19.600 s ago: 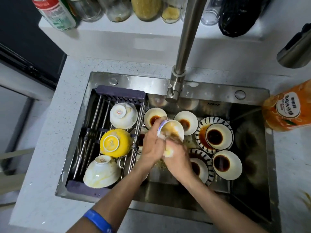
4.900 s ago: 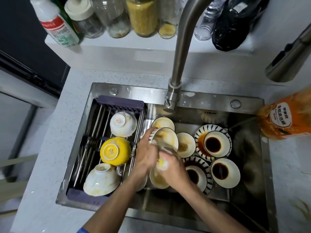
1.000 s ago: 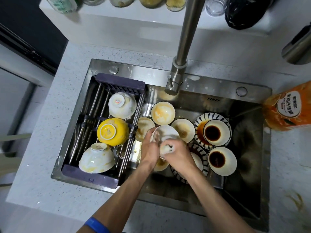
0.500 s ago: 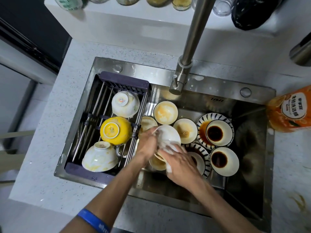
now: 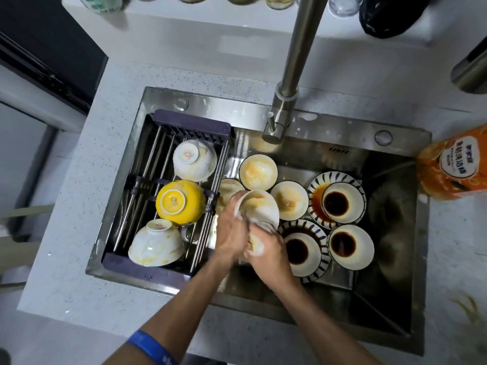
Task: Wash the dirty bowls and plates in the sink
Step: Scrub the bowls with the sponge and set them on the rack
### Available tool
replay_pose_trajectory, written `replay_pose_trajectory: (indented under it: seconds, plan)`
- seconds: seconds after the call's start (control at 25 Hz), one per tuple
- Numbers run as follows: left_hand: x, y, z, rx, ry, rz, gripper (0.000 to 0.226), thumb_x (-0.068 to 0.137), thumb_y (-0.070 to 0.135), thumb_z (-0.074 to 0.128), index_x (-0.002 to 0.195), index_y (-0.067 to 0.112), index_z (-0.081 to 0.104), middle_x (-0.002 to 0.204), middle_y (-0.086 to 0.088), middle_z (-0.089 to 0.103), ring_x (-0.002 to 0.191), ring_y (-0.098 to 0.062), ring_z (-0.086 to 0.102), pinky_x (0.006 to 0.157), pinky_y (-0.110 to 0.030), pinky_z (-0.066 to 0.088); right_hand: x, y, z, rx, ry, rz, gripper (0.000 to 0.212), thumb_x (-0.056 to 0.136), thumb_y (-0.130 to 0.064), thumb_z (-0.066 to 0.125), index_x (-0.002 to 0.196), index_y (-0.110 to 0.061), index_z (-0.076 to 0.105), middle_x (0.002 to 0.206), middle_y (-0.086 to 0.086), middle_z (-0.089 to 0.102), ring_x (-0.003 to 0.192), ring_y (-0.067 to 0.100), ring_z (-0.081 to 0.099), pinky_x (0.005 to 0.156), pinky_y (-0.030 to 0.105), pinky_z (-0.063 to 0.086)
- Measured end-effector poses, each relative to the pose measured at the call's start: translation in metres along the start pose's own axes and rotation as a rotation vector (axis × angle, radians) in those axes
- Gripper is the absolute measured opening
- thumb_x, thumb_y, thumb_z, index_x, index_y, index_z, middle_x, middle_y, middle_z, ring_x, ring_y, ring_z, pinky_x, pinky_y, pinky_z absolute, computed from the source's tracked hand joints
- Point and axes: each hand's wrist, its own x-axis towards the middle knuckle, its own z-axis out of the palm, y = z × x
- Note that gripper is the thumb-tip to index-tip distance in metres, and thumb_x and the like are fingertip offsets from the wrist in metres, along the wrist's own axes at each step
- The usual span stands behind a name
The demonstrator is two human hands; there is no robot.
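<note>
Over the steel sink point(image 5: 342, 133), my left hand point(image 5: 229, 233) grips the rim of a small white saucer point(image 5: 259, 206) held tilted. My right hand point(image 5: 266, 248) holds a soapy yellowish sponge point(image 5: 254, 245) against the saucer's lower edge. Below and around them lie smeared white saucers point(image 5: 258, 171) point(image 5: 290, 200). To the right, blue-striped plates point(image 5: 315, 191) carry saucers of dark sauce point(image 5: 336, 202), and another sauce saucer point(image 5: 350, 246) sits beside them.
A purple drying rack point(image 5: 189, 125) spans the sink's left side with a yellow bowl point(image 5: 179, 201) and two white bowls point(image 5: 195, 160) point(image 5: 155, 243) upside down. The faucet point(image 5: 287, 101) rises over the middle. An orange detergent bottle point(image 5: 456, 164) lies on the right counter.
Over twenty seconds several saucers went from sauce-filled to smeared and lie back in the sink. In the last second my right hand with the sponge slid down along the held saucer.
</note>
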Motion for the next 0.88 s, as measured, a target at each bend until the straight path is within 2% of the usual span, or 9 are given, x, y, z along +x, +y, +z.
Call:
replay_pose_trajectory:
  seconds: [0.08,0.12,0.24,0.4,0.48,0.56,0.64,0.76,0.88]
  plan:
    - [0.008,0.004,-0.007,-0.013,-0.191,-0.162,0.035,0.099,0.015,0.040,0.114,0.034,0.066,0.117,0.011,0.062,0.113,-0.012,0.057,0.092,-0.023,0.044,0.003,0.012,-0.014,-0.243,-0.117,-0.281,0.054,0.056,-0.003,0.085,0.106,-0.018,0.073,0.113,0.005,0.071,0.112,0.028,0.062,0.091,0.047,0.056]
    - [0.012,0.008,-0.009,0.024,-0.225,-0.193,0.035,0.101,0.016,0.039,0.116,0.036,0.065,0.119,0.011,0.062,0.113,-0.013,0.057,0.092,-0.026,0.045,0.006,0.020,-0.014,-0.289,-0.135,-0.282,0.057,0.053,-0.004,0.086,0.107,-0.018,0.073,0.112,0.005,0.071,0.112,0.030,0.062,0.090,0.047,0.056]
    - [0.003,0.010,-0.003,-0.007,-0.013,-0.159,0.038,0.099,0.015,0.038,0.122,0.034,0.061,0.115,0.011,0.061,0.108,-0.009,0.057,0.089,-0.024,0.046,0.006,0.005,-0.008,-0.072,-0.078,-0.047,0.034,0.066,-0.003,0.075,0.098,-0.014,0.070,0.101,0.001,0.069,0.102,0.022,0.060,0.081,0.042,0.055]
    - [0.005,0.019,-0.008,-0.010,-0.193,-0.291,0.021,0.101,0.034,0.047,0.118,0.041,0.057,0.104,0.020,0.059,0.093,-0.002,0.057,0.085,-0.027,0.050,0.010,0.015,-0.019,-0.174,-0.074,-0.235,0.039,0.066,-0.003,0.077,0.101,-0.018,0.070,0.106,-0.001,0.070,0.100,0.021,0.057,0.084,0.038,0.053]
    - [0.003,0.014,-0.002,-0.256,-0.288,-0.388,0.038,0.095,0.055,0.052,0.130,0.040,0.056,0.119,0.010,0.065,0.107,-0.016,0.064,0.095,-0.042,0.054,0.019,0.010,-0.033,0.191,-0.011,0.114,0.035,0.068,0.000,0.075,0.094,-0.022,0.068,0.091,-0.008,0.071,0.086,0.014,0.061,0.072,0.030,0.053]
    - [-0.006,-0.005,0.008,-0.542,-0.348,-0.492,0.057,0.087,0.062,0.055,0.135,0.031,0.056,0.129,-0.006,0.066,0.119,-0.030,0.062,0.103,-0.056,0.046,0.022,0.010,-0.038,0.797,-0.085,0.560,0.047,0.066,-0.001,0.083,0.102,-0.027,0.069,0.089,-0.009,0.074,0.086,0.010,0.069,0.074,0.023,0.055]
    - [-0.011,-0.018,0.008,-0.631,-0.385,-0.531,0.061,0.086,0.054,0.061,0.136,0.019,0.056,0.129,-0.015,0.065,0.121,-0.034,0.060,0.103,-0.060,0.044,0.014,0.027,-0.035,1.214,-0.151,0.786,0.071,0.056,-0.011,0.092,0.121,-0.019,0.064,0.106,0.004,0.075,0.102,0.023,0.070,0.088,0.042,0.056]
    - [-0.011,-0.025,-0.003,-0.705,-0.359,-0.532,0.044,0.082,0.032,0.076,0.119,0.008,0.065,0.121,-0.017,0.068,0.107,-0.029,0.068,0.091,-0.052,0.055,0.011,0.043,-0.035,1.360,0.003,0.954,0.076,0.049,-0.030,0.095,0.119,-0.013,0.067,0.115,0.014,0.071,0.108,0.034,0.066,0.093,0.057,0.052]
    - [-0.019,-0.018,-0.009,-0.717,-0.335,-0.482,0.021,0.085,0.004,0.069,0.106,0.005,0.068,0.101,-0.012,0.074,0.090,-0.020,0.073,0.071,-0.038,0.062,0.023,0.041,-0.029,1.232,0.238,0.992,0.021,0.081,-0.013,0.076,0.101,-0.013,0.074,0.099,0.004,0.075,0.093,0.019,0.070,0.077,0.032,0.059]
